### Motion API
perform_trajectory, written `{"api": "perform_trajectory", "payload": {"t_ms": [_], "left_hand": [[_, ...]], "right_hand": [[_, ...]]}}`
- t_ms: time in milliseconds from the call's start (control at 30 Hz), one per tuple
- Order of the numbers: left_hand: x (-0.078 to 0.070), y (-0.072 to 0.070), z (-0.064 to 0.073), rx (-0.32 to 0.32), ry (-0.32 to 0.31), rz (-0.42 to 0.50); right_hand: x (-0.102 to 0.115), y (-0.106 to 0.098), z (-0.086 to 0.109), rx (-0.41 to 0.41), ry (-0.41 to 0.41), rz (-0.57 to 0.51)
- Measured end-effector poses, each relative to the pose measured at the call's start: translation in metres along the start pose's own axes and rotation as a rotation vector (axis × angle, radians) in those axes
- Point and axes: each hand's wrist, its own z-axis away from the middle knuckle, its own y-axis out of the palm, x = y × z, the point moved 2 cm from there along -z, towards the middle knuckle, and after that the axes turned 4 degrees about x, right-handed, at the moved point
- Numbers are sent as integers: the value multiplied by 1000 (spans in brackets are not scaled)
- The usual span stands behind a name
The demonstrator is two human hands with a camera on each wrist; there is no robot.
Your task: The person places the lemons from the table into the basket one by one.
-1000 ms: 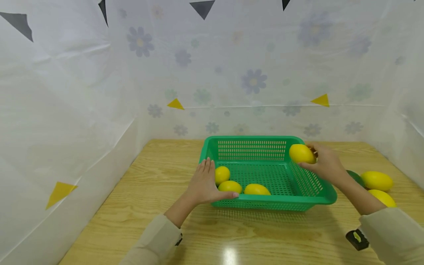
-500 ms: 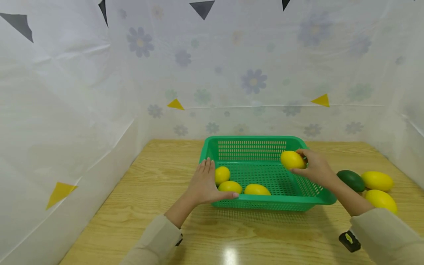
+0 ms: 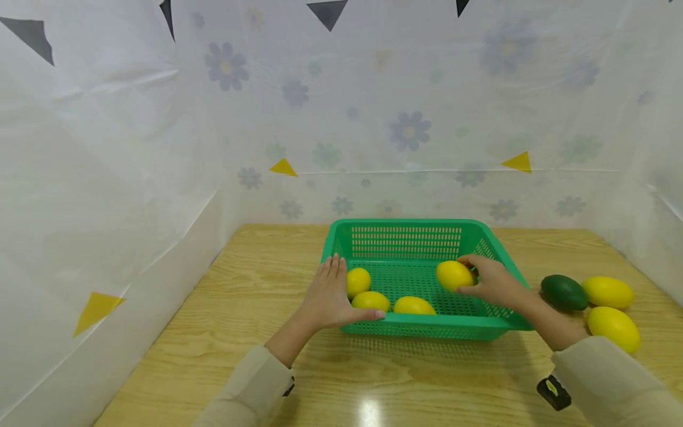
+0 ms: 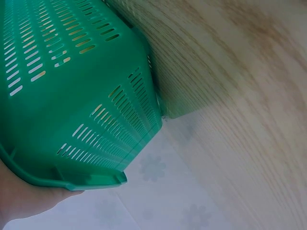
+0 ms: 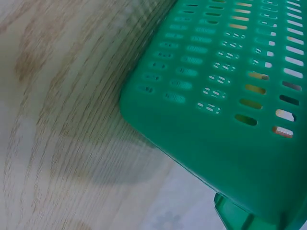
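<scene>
A green plastic basket (image 3: pixel 427 319) with slotted sides stands on the wooden table. My left hand (image 3: pixel 326 296) rests on its front left corner, fingers straight along the left rim and thumb along the front one. Inside that corner lie two yellow lemons (image 3: pixel 358 282), and another lemon (image 3: pixel 414 305) sits by the front wall. With fingers and thumb, my right hand (image 3: pixel 493 283) grips a lemon (image 3: pixel 454 276) inside the basket, low over the right part of its floor. The right wrist view shows only the basket's outer wall (image 5: pixel 192 129), which hides that hand.
To the right of the basket, a dark green lemon-shaped fruit (image 3: pixel 564 292) and two more lemons (image 3: pixel 613 329) lie close together on the table (image 3: pixel 256 273). White flower-printed sheets (image 3: pixel 405 89) close off the back and both sides.
My right hand has carried the lemon leftward and down, from above the basket's right rim to low inside it. The left hand and the basket have stayed put.
</scene>
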Motion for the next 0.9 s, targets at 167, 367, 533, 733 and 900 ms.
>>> {"api": "perform_trajectory", "payload": {"t_ms": [167, 367, 533, 733, 900], "left_hand": [[-2, 0, 0, 0, -15, 0], [-1, -1, 0, -6, -7, -6], [0, 0, 0, 7, 4, -3], [1, 0, 0, 2, 15, 12], [1, 0, 0, 4, 12, 11]], "right_hand": [[2, 4, -1, 59, -28, -14], [0, 10, -2, 134, -72, -6], [-1, 14, -2, 214, -93, 0], [0, 16, -3, 288, -95, -14], [2, 17, -3, 332, -104, -2]]}}
